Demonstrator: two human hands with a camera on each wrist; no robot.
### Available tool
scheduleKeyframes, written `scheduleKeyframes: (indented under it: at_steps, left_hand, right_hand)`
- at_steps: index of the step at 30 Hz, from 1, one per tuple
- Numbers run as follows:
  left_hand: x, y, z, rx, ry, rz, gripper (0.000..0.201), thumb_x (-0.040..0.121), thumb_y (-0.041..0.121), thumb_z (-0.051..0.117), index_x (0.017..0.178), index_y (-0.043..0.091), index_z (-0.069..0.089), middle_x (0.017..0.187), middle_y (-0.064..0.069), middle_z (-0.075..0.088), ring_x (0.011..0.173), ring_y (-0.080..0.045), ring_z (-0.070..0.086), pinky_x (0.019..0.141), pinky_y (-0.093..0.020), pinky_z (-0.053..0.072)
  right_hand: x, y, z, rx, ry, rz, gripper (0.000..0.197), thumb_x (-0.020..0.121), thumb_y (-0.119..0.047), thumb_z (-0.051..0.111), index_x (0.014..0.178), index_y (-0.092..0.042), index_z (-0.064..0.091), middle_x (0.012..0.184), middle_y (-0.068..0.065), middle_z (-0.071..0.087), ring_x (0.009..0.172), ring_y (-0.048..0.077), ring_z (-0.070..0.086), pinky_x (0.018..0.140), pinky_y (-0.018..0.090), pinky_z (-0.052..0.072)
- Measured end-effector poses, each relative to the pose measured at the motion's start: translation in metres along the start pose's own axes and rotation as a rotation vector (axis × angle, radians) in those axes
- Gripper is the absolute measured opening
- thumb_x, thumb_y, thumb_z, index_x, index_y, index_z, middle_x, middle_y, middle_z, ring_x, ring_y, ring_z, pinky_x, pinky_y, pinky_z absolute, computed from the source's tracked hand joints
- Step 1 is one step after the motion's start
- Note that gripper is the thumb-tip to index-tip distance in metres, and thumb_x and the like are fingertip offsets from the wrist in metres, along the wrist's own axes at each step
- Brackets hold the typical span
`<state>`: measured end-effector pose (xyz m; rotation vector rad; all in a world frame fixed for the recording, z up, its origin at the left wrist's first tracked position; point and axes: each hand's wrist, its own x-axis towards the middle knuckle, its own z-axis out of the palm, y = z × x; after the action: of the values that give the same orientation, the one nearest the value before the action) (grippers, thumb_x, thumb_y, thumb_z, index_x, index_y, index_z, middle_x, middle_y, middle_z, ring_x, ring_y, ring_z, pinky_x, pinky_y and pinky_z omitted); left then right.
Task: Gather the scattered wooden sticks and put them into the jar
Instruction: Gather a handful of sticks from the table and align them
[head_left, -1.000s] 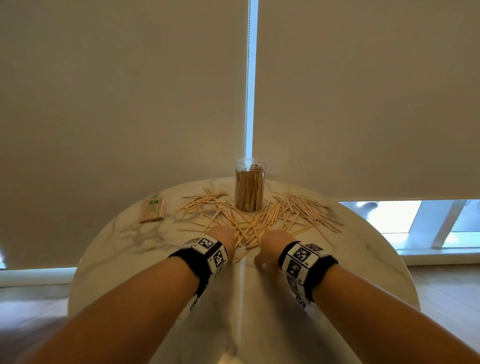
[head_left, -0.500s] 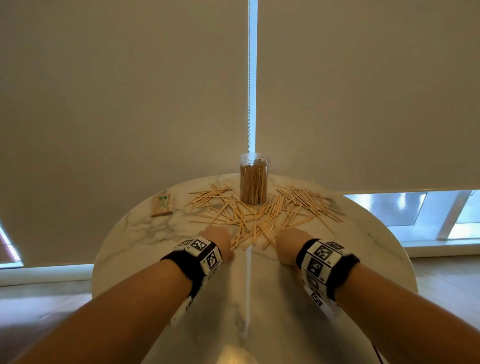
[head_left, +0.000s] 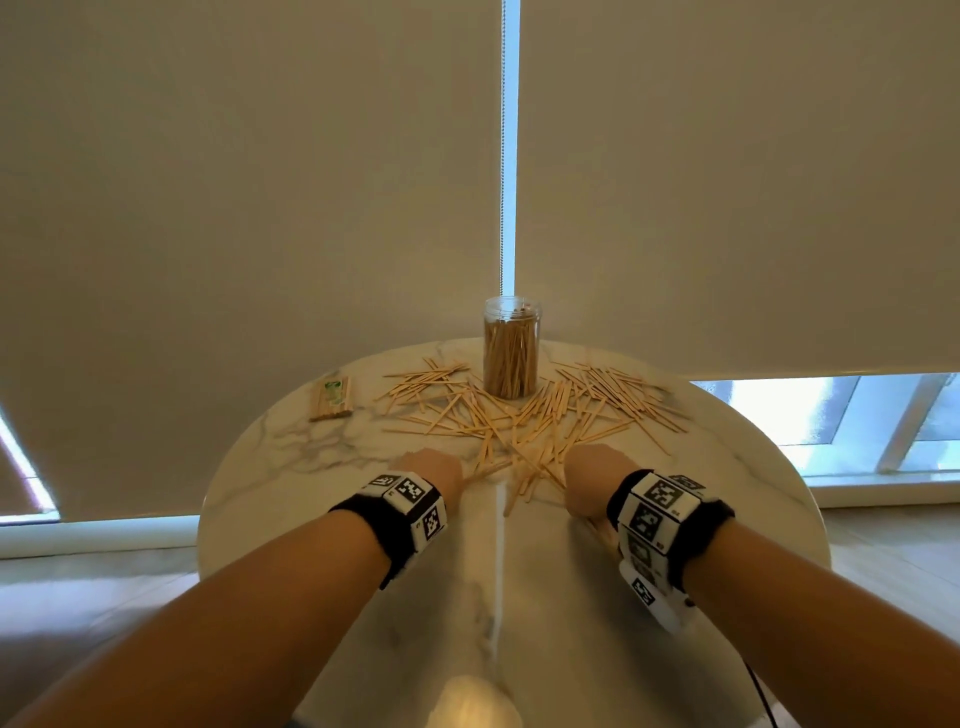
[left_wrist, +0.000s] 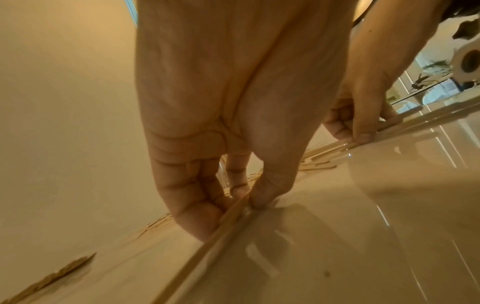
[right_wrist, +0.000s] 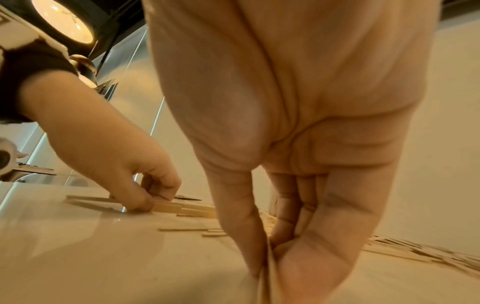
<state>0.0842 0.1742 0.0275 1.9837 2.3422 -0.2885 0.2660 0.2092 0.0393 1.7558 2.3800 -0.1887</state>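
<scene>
Marble fills the lower part of the head view: a round white table (head_left: 270, 467) with grey veining, set before 2 drawn roller blinds (head_left: 249, 182). At its far edge, on the centre line, stands the clear plastic jar (head_left: 511, 348), upright, open at the top and already packed with sticks. Around its base and spreading toward both side edges lie the scattered wooden sticks (head_left: 519, 421), still a wide heap, thickest just right of the jar. Near the far-left edge, well apart from the heap, sits a small wrapped packet of sticks (head_left: 331, 399).

Both hands work the near fringe of the heap. The left hand (head_left: 430, 470) has thumb and fingertips (left_wrist: 205, 216) pinched together on a few sticks lying flat on the marble. The right hand (head_left: 589, 480) likewise has thumb and fingers (right_wrist: 306, 265) closed on a thin bundle of sticks standing between them.

Compared with 1 second ago, the hands have drawn apart from each other, opening a gap of bare marble with loose sticks between them, and the head camera has tilted so the jar sits higher. Each hand now seems to be collecting its own bundle; most sticks remain outside the jar, so the task looks far from finished.
</scene>
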Motion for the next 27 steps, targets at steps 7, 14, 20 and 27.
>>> scheduleKeyframes:
  at_steps: [7,14,20,27]
  left_hand:
    - [0.005,-0.020,-0.014,-0.468,0.007,-0.080,0.028,0.102,0.012,0.044,0.128,0.002,0.042,0.120,-0.017,0.062,0.101,-0.029,0.062,0.079,-0.033,0.046]
    - [0.002,0.002,-0.024,-1.355,0.050,0.026,0.018,0.097,0.007,0.039,0.087,0.009,0.053,0.075,-0.006,0.053,0.060,-0.015,0.044,0.053,-0.027,0.035]
    - [0.000,0.034,-0.027,-1.469,0.221,0.093,0.026,0.100,0.018,0.037,0.106,0.015,0.063,0.103,-0.009,0.067,0.088,-0.024,0.064,0.074,-0.043,0.056]
    - [0.015,0.030,-0.018,-1.496,0.296,0.105,0.036,0.107,0.037,0.034,0.113,0.016,0.063,0.102,-0.007,0.071,0.091,-0.023,0.070,0.080,-0.044,0.059]
  right_hand:
    - [0.001,0.023,-0.011,0.353,0.000,0.000,0.019,0.094,-0.015,0.064,0.107,-0.003,0.070,0.100,0.008,0.068,0.091,0.021,0.065,0.089,0.030,0.055]
    - [-0.009,0.005,-0.027,1.192,0.084,-0.142,0.011,0.093,-0.005,0.067,0.102,0.001,0.066,0.090,0.013,0.072,0.075,0.020,0.071,0.068,0.030,0.062]
    - [-0.004,-0.027,-0.030,1.276,0.269,-0.211,0.014,0.092,-0.011,0.070,0.098,-0.001,0.064,0.089,0.013,0.074,0.076,0.022,0.076,0.074,0.039,0.064]
    - [0.004,-0.039,-0.027,1.035,0.350,-0.295,0.011,0.088,-0.006,0.068,0.092,-0.013,0.076,0.085,0.005,0.076,0.081,0.020,0.074,0.078,0.041,0.063]
